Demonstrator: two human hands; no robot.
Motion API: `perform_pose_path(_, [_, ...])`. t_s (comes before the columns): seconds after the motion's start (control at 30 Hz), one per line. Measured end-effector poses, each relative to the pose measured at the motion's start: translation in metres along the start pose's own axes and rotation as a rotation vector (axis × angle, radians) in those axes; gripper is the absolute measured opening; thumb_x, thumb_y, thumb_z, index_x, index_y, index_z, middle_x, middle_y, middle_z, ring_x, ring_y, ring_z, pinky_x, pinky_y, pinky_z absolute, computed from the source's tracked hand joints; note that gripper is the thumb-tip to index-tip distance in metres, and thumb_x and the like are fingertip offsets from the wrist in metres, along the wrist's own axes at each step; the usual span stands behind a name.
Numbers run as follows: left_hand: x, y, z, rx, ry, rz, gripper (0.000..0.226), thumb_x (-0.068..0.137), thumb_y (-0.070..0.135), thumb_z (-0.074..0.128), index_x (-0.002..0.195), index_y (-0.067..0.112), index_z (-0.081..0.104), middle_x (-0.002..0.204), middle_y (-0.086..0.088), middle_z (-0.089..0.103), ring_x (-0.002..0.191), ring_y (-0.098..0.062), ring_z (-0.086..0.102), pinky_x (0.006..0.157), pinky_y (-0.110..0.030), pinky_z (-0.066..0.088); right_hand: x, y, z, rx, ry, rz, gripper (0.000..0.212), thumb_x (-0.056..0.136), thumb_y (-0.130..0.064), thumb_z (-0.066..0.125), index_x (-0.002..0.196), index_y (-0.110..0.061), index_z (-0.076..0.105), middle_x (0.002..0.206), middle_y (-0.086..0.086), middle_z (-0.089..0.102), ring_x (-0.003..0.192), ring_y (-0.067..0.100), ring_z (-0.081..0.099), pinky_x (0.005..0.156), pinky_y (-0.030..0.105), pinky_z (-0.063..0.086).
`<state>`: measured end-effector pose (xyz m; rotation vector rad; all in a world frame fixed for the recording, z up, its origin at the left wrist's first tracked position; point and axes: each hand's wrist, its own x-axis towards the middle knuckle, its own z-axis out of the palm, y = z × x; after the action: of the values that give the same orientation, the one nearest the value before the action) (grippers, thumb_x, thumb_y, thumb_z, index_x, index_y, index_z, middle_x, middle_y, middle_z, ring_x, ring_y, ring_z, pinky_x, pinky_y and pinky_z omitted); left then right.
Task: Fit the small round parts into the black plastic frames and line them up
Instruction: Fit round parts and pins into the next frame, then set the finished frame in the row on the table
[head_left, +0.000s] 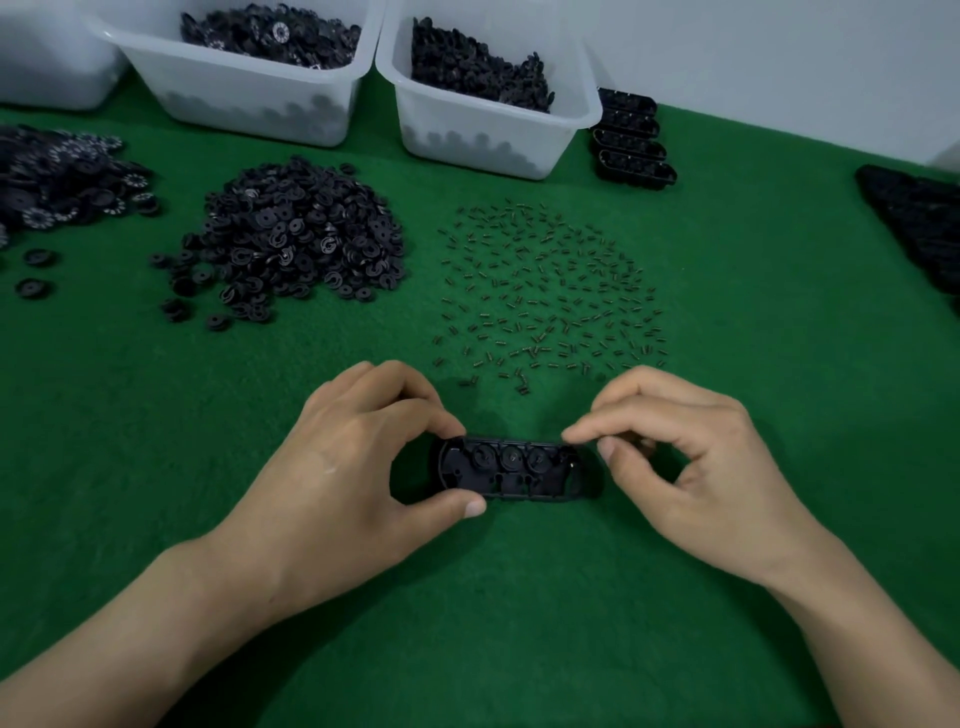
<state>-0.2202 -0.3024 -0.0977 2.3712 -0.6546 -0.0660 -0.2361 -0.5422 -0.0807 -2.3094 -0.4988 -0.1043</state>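
Green felt (727, 493) covers the table. At its far edge stand two translucent white tubs: the left tub (244, 104) is heaped with small black round parts, some with pale spoke marks too small to read, and the right tub (493, 145) holds darker, plainer black pieces. In front of the tubs lie a loose pile of black discs (291, 244) and a scatter of tiny springs (550, 291). A further heap of marked discs (62, 176) lies at the left. Stacked frames (631, 137) sit beside the right tub.

The black plastic frame (519, 488) lies flat on the felt, near the person, between both hands. Three round parts (511, 457) sit in its far row. The left hand (337, 478) pinches the frame's left end, forefinger on the far rim and thumb on the near rim. The right hand (691, 457) has its fingers curled, with thumb and forefinger tips closed on the frame's right end.
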Motion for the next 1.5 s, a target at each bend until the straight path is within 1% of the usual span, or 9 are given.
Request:
perform_pose_path(0.17, [0.000, 0.002, 0.000, 0.027, 0.002, 0.001, 0.047, 0.066, 0.062, 0.056, 0.094, 0.025, 0.066, 0.095, 0.012, 0.053, 0.091, -0.010, 0.050, 0.085, -0.029, 0.041, -0.003, -0.001, 0.007, -0.103, -0.071, -0.030, 0.027, 0.081, -0.007, 0.056, 0.097, -0.021, 0.072, 0.087, -0.007, 0.057, 0.076, 0.011, 0.056, 0.065, 0.021, 0.044])
perform_pose_path(0.33, [-0.001, 0.006, -0.001, 0.054, 0.016, -0.006, 0.051, 0.065, 0.063, 0.061, 0.095, 0.022, 0.068, 0.094, 0.010, 0.054, 0.090, -0.011, 0.051, 0.084, -0.024, 0.040, -0.008, -0.002, 0.003, -0.121, -0.143, 0.029, 0.022, 0.076, -0.041, 0.063, 0.094, -0.027, 0.061, 0.094, -0.015, 0.057, 0.086, 0.009, 0.054, 0.070, 0.012, 0.038])
perform_pose_path(0.57, [0.007, 0.021, -0.007, -0.023, 0.099, -0.097, 0.057, 0.059, 0.062, 0.057, 0.104, 0.028, 0.068, 0.081, 0.017, 0.056, 0.082, -0.002, 0.053, 0.069, -0.008, 0.041, -0.006, -0.001, -0.002, -0.141, -0.062, -0.039, 0.009, 0.079, -0.023, 0.070, 0.083, -0.020, 0.063, 0.095, -0.010, 0.058, 0.090, 0.006, 0.057, 0.080, 0.021, 0.046])
perform_pose_path(0.67, [0.030, 0.033, -0.007, -0.115, 0.133, -0.120, 0.052, 0.062, 0.046, 0.069, 0.111, 0.027, 0.064, 0.078, 0.012, 0.060, 0.080, -0.002, 0.055, 0.074, -0.015, 0.045, 0.003, 0.008, -0.017, -0.177, 0.047, -0.038, 0.009, 0.077, -0.015, 0.072, 0.082, -0.020, 0.065, 0.096, -0.009, 0.058, 0.090, 0.005, 0.057, 0.080, 0.020, 0.046])
perform_pose_path(0.97, [0.160, 0.051, 0.011, -0.513, 0.013, -0.164, 0.035, 0.085, 0.013, 0.062, 0.118, 0.018, 0.053, 0.111, 0.009, 0.060, 0.096, 0.000, 0.059, 0.080, -0.014, 0.048, 0.063, 0.079, -0.073, -0.279, 0.360, 0.079, 0.015, 0.074, 0.000, 0.073, 0.079, -0.013, 0.071, 0.089, -0.001, 0.064, 0.071, 0.002, 0.055, 0.071, 0.014, 0.048])
perform_pose_path(1.1, [0.222, 0.053, 0.027, -0.393, -0.031, -0.160, 0.041, 0.090, 0.019, 0.056, 0.128, 0.019, 0.042, 0.130, 0.007, 0.048, 0.112, -0.007, 0.049, 0.088, -0.021, 0.040, 0.107, 0.123, -0.087, -0.304, 0.431, 0.148, 0.012, 0.074, 0.003, 0.070, 0.078, -0.009, 0.071, 0.087, 0.005, 0.067, 0.074, 0.015, 0.060, 0.077, 0.031, 0.052])
perform_pose_path(1.23, [0.258, 0.046, 0.040, -0.228, -0.038, -0.164, 0.045, 0.091, 0.023, 0.053, 0.133, 0.018, 0.035, 0.128, 0.004, 0.048, 0.082, 0.001, 0.047, 0.070, -0.019, 0.038, 0.136, 0.155, -0.087, -0.287, 0.400, 0.223, 0.011, 0.078, 0.000, 0.068, 0.080, -0.010, 0.071, 0.090, 0.004, 0.068, 0.084, 0.019, 0.061, 0.081, 0.035, 0.051])
perform_pose_path(1.37, [0.272, 0.035, 0.049, -0.203, -0.054, -0.206, 0.047, 0.091, 0.022, 0.054, 0.133, 0.015, 0.034, 0.135, 0.001, 0.045, 0.117, -0.014, 0.044, 0.088, -0.022, 0.032, 0.146, 0.168, -0.083, -0.302, 0.348, 0.267, 0.012, 0.080, -0.003, 0.065, 0.081, -0.013, 0.070, 0.094, 0.001, 0.069, 0.091, 0.018, 0.061, 0.082, 0.032, 0.050])
perform_pose_path(1.5, [0.275, 0.030, 0.052, -0.172, -0.050, -0.207, 0.047, 0.090, 0.023, 0.055, 0.132, 0.015, 0.035, 0.133, 0.001, 0.048, 0.121, -0.015, 0.043, 0.089, -0.022, 0.032, 0.148, 0.170, -0.081, -0.315, 0.335, 0.279, 0.012, 0.081, -0.003, 0.064, 0.083, -0.013, 0.070, 0.096, 0.002, 0.069, 0.095, 0.019, 0.061, 0.083, 0.032, 0.050])
